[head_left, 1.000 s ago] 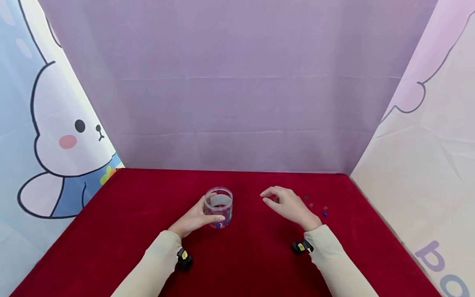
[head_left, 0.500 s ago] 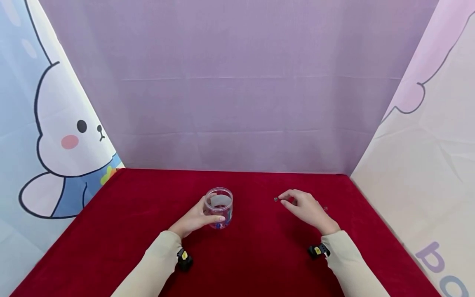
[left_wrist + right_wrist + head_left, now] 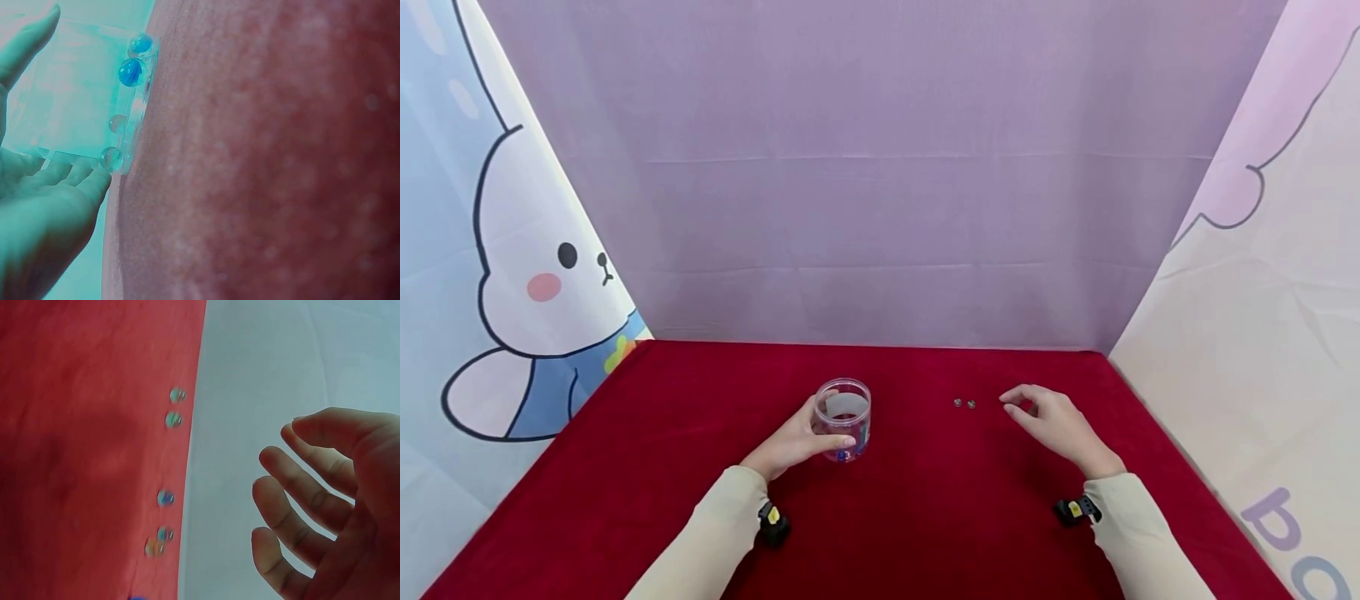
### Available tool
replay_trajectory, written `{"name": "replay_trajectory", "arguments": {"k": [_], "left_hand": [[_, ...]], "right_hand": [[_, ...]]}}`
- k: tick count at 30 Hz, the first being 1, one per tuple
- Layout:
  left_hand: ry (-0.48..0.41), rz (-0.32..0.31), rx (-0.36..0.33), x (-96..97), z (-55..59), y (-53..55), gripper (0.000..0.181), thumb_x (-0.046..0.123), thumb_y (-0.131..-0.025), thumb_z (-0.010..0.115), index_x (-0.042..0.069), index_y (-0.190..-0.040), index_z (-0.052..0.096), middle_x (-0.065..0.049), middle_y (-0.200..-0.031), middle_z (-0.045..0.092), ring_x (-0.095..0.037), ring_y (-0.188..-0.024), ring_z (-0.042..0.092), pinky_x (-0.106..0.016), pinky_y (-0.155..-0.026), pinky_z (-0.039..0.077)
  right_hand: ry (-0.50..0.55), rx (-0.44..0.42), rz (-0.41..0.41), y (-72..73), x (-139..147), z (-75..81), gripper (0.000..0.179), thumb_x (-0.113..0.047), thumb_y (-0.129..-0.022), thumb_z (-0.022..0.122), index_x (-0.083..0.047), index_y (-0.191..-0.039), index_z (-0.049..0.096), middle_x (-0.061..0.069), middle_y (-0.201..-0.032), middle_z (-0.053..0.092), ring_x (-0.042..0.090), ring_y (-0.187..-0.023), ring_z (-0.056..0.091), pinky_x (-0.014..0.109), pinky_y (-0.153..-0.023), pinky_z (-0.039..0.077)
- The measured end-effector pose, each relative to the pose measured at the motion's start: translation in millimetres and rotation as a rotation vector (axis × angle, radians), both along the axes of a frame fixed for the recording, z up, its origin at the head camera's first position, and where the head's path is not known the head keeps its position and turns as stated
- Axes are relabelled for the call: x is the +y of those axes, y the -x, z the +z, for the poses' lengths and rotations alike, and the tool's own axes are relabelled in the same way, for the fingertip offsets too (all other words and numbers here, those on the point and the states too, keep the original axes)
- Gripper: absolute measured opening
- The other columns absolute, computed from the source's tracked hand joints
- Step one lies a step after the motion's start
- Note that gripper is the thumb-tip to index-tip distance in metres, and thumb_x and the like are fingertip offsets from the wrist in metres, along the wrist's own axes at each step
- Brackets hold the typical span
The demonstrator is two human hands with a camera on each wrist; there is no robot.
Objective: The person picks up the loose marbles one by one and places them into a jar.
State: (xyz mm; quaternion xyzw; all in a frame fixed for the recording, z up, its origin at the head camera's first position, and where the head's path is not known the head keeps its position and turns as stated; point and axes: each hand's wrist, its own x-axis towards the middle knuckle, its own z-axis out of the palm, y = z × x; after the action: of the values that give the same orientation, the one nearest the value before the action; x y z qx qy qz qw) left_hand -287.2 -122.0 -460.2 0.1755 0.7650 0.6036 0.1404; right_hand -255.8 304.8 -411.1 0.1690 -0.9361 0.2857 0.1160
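My left hand (image 3: 790,444) grips a clear plastic jar (image 3: 852,423), thumb across its near side and fingers round the back. The jar stands upright on the red cloth, its mouth uncovered. In the left wrist view, a blue-swirled marble (image 3: 131,72) and several other marbles lie at its bottom. My right hand (image 3: 1048,421) hovers at the right with loosely curled fingers and nothing between them. Just left of its fingertips, two small marbles (image 3: 972,404) lie on the cloth. The right wrist view shows several marbles, including a blue one (image 3: 165,498) and an orange-tinted one (image 3: 154,547).
Red cloth (image 3: 715,400) covers the table. A purple curtain (image 3: 880,208) hangs along the back edge. Printed sheets flank it, with a cartoon rabbit (image 3: 527,250) on the left and a pale panel (image 3: 1262,350) on the right.
My right hand has moved right, away from the jar. Two marbles now show left of it, while the ones farther right have become hidden behind it. My left hand and the jar stay put.
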Motion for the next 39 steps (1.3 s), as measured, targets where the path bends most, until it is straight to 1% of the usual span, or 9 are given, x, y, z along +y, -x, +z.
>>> {"name": "replay_trajectory", "arguments": {"k": [5,9,15,20,24,29,36,37,39], "left_hand": [[0.006,0.003,-0.005,0.2,-3.0,1.2,0.088,0.027,-0.087,0.081,0.018,-0.155,0.025,-0.011,-0.147,0.045,-0.029,-0.132,0.044,-0.052,-0.106,0.042],[0.012,0.011,-0.011,0.5,-3.7,1.3,0.088,0.027,-0.087,0.081,0.018,-0.155,0.025,-0.011,-0.146,0.046,-0.029,-0.132,0.045,-0.051,-0.105,0.042],[0.025,0.022,-0.006,1.1,-4.9,1.8,0.088,0.028,-0.087,0.081,0.018,-0.155,0.025,-0.009,-0.145,0.047,-0.028,-0.131,0.044,-0.051,-0.105,0.042],[0.035,0.028,-0.003,1.4,-7.8,2.6,0.089,0.028,-0.087,0.081,0.018,-0.155,0.025,-0.008,-0.145,0.046,-0.028,-0.131,0.044,-0.052,-0.106,0.042],[0.034,0.019,0.004,1.6,-9.1,3.5,0.088,0.027,-0.087,0.080,0.017,-0.156,0.025,-0.009,-0.146,0.046,-0.028,-0.132,0.044,-0.051,-0.106,0.041],[0.019,-0.004,0.012,1.8,-9.3,5.1,0.087,0.025,-0.088,0.080,0.017,-0.156,0.025,-0.009,-0.146,0.046,-0.028,-0.132,0.044,-0.051,-0.107,0.040],[0.025,0.007,0.006,2.1,-10.9,6.0,0.088,0.028,-0.087,0.081,0.021,-0.155,0.026,-0.007,-0.146,0.046,-0.027,-0.133,0.044,-0.050,-0.107,0.040],[0.025,0.008,0.006,2.2,-11.1,6.2,0.088,0.028,-0.086,0.081,0.021,-0.155,0.027,-0.007,-0.146,0.046,-0.027,-0.133,0.044,-0.050,-0.107,0.040],[0.025,0.012,0.008,2.5,-11.5,6.3,0.088,0.029,-0.086,0.082,0.021,-0.155,0.027,-0.007,-0.146,0.047,-0.027,-0.133,0.044,-0.050,-0.107,0.041]], "right_hand": [[-0.006,-0.002,-0.022,-3.4,16.0,-3.8,0.017,-0.016,-0.097,0.068,-0.014,-0.113,0.072,0.000,-0.110,0.069,0.014,-0.078,0.057,0.032,-0.069,0.051],[-0.014,0.003,-0.045,-5.1,27.7,-8.5,0.017,-0.016,-0.096,0.068,-0.015,-0.113,0.072,0.002,-0.110,0.069,0.014,-0.079,0.058,0.033,-0.069,0.051],[-0.008,-0.026,-0.080,-4.6,43.7,-18.1,0.018,-0.015,-0.096,0.067,-0.014,-0.114,0.071,0.001,-0.104,0.069,0.015,-0.077,0.058,0.032,-0.067,0.051],[-0.012,-0.039,-0.095,-3.1,54.9,-26.6,0.021,-0.019,-0.098,0.066,-0.010,-0.116,0.071,0.002,-0.102,0.069,0.015,-0.075,0.057,0.033,-0.066,0.050],[-0.018,-0.050,-0.109,-2.4,61.6,-33.5,0.021,-0.020,-0.098,0.066,-0.009,-0.116,0.071,0.003,-0.104,0.069,0.017,-0.080,0.056,0.035,-0.069,0.050],[-0.015,-0.070,-0.124,-1.7,68.2,-38.3,0.021,-0.019,-0.098,0.066,-0.009,-0.115,0.071,0.004,-0.103,0.069,0.018,-0.079,0.054,0.036,-0.069,0.048],[-0.015,-0.126,-0.136,-0.5,74.2,-43.8,0.022,-0.020,-0.098,0.066,-0.007,-0.117,0.070,0.000,-0.087,0.068,0.014,-0.065,0.044,0.032,-0.062,0.042],[-0.017,-0.135,-0.137,-0.2,74.9,-44.7,0.022,-0.019,-0.098,0.066,-0.007,-0.116,0.070,0.000,-0.085,0.068,0.015,-0.064,0.045,0.032,-0.062,0.042],[-0.033,-0.137,-0.138,0.1,76.1,-46.7,0.021,-0.018,-0.097,0.067,-0.008,-0.115,0.071,-0.001,-0.089,0.069,0.015,-0.070,0.052,0.034,-0.065,0.045]]}}
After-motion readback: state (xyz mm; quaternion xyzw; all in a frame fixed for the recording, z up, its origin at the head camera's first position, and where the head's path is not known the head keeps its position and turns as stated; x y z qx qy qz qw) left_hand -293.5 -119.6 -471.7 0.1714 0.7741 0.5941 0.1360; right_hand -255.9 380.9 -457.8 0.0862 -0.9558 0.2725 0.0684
